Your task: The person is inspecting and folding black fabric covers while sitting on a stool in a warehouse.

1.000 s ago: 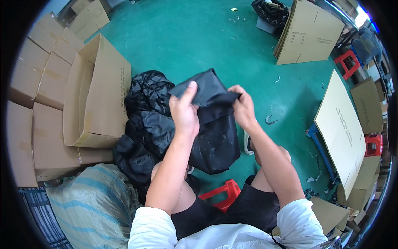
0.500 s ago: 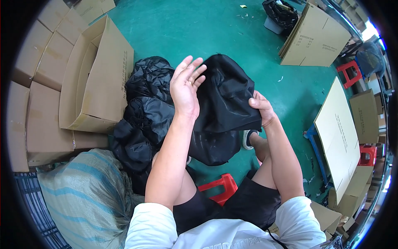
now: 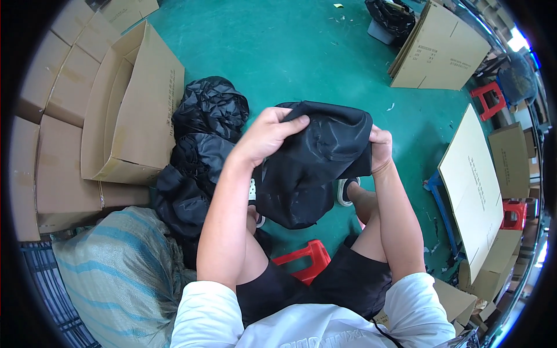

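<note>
A piece of black fabric (image 3: 331, 139), smooth and slightly shiny, hangs stretched between my two hands above the floor. My left hand (image 3: 270, 133) grips its upper left edge, thumb on top and fingers behind the cloth. On the right side, my right hand (image 3: 380, 151) pinches the opposite edge; part of its fingers is hidden behind the cloth. Below it, another black fabric bundle (image 3: 296, 209) lies between my feet, and I cannot tell whether the two are joined. A heap of crumpled black fabric (image 3: 203, 151) lies to the left of my left forearm.
An open cardboard box (image 3: 145, 110) and stacked cartons (image 3: 64, 156) stand at the left, with a striped woven sack (image 3: 116, 261) nearer me. A red stool (image 3: 310, 261) is between my legs. Flattened cardboard (image 3: 473, 191) leans at the right; more sheets (image 3: 435, 52) stand farther back.
My left hand, open and raised before, has come down and closed on the fabric's left edge. The fabric's top has dropped and now spreads between both hands.
</note>
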A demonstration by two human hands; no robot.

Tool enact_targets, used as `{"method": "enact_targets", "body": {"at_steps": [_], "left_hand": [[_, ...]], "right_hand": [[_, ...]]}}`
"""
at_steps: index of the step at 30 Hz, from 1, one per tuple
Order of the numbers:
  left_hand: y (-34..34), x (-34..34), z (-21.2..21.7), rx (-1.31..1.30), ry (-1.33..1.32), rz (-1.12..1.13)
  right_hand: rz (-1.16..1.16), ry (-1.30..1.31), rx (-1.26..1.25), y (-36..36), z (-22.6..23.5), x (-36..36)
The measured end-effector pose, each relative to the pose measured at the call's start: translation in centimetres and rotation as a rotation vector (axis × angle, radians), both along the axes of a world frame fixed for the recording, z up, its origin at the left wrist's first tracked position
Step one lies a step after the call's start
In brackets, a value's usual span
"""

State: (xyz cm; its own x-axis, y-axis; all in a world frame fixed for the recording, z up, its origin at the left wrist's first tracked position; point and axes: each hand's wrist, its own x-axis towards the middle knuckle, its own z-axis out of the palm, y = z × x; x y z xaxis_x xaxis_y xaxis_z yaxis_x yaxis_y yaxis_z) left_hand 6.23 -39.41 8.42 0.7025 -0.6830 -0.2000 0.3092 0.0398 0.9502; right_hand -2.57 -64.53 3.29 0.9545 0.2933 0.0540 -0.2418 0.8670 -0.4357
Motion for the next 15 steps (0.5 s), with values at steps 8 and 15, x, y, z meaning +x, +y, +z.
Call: {"method": "enact_targets", "body": {"at_steps": [8, 15], "left_hand": [[3.1, 1.6, 0.0, -0.464, 0.183, -0.002], [1.6, 0.4, 1.9, -0.284, -0.044, 0.085]], "right_hand": [[-0.003, -0.118, -0.116, -2.1, -0.2, 0.0], [-0.265, -0.107, -0.141, -1.6, 0.7, 0.1]]}}
